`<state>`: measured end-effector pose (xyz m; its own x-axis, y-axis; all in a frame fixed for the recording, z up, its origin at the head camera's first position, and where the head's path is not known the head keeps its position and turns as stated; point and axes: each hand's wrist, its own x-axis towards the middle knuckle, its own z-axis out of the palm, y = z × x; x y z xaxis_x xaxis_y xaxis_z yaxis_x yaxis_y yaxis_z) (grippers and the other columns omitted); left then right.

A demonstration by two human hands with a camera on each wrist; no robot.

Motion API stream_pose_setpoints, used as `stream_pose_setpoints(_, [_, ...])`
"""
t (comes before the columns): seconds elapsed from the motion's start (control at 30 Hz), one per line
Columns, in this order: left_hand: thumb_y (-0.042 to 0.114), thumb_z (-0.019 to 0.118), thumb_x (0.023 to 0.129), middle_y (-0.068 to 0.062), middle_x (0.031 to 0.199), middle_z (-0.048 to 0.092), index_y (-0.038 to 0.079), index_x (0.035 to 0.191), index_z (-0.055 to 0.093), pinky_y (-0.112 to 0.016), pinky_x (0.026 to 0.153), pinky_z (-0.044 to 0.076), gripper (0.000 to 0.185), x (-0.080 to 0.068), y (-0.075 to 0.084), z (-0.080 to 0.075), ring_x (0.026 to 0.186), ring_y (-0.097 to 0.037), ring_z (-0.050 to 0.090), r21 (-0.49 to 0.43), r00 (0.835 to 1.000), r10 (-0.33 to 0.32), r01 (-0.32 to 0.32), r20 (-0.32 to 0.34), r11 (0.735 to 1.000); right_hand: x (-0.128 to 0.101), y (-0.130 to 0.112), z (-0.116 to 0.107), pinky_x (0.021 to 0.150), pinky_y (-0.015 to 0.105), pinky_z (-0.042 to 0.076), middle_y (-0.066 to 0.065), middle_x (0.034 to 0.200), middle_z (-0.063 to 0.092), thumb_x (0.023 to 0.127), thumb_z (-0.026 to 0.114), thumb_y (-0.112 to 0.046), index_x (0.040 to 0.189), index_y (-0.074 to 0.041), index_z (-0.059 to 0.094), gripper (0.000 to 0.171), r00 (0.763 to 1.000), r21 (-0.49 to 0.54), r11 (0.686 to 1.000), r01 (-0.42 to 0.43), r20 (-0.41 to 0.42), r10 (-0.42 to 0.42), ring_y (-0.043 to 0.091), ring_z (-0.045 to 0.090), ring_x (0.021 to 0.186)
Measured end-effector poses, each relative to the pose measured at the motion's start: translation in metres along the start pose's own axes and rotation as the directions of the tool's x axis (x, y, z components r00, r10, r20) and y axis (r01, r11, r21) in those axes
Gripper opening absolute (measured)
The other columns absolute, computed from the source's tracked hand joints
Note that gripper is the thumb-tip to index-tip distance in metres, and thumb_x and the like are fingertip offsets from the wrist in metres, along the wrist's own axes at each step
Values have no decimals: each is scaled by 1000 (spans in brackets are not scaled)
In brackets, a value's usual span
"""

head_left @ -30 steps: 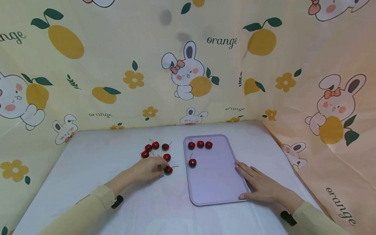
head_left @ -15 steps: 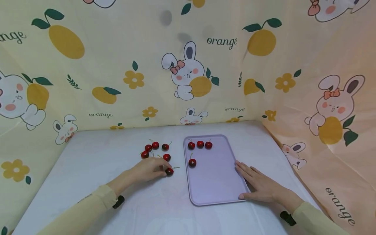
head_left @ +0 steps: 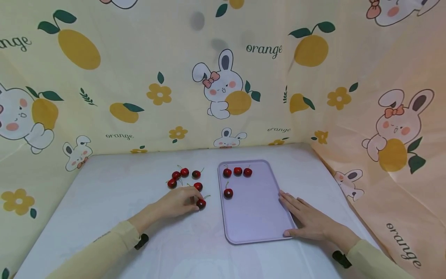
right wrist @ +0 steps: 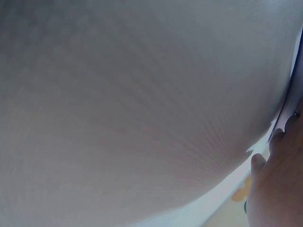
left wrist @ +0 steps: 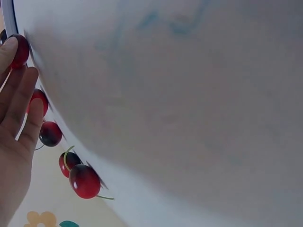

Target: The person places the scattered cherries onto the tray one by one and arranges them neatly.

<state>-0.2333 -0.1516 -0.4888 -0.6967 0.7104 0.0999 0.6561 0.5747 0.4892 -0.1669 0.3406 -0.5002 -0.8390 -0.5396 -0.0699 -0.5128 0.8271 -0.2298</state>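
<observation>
My left hand (head_left: 179,202) pinches a dark red cherry (head_left: 201,204) between thumb and fingers, low over the white table just left of the tray. In the left wrist view the same cherry (left wrist: 20,51) shows at the thumb tip. My right hand (head_left: 308,219) lies with straight fingers along the right rim of the lilac tray (head_left: 259,209), thumb at its lower corner. On the tray, a row of 3 cherries (head_left: 237,171) sits at the far end, with a single cherry (head_left: 228,193) below its left end. The right wrist view shows only part of that hand (right wrist: 279,184).
Several loose cherries (head_left: 176,176) with stems lie beyond my left hand; one cherry (head_left: 198,186) is close to its fingers. A cloth printed with rabbits and oranges (head_left: 167,116) stands behind the white table (head_left: 115,186) and along its right side.
The held cherry has shifted slightly to the right with my left hand, and its stem now points more upward. My right hand and the tray have stayed put.
</observation>
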Motion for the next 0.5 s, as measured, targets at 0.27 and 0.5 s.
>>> stream_pose_setpoints(0.27, [24,81,93,9,115,68,19,120,71,-37,100,54,29,-2,2,2,109,-9,62,-12,999,-21,21,-36,1000,0,0,0,118,12,-11,7,174,15,86,61,-78,166,-13,22,111,1000,-1,1000,9,-7,-9,35,22,157])
stream_pose_setpoints(0.5, [19,83,91,6,117,68,17,119,71,-38,101,55,31,-1,6,-2,113,-13,64,-57,992,-18,11,-122,998,0,1,2,118,12,-11,6,174,14,87,61,-78,166,-13,22,111,1000,-2,1000,10,-10,-10,36,22,157])
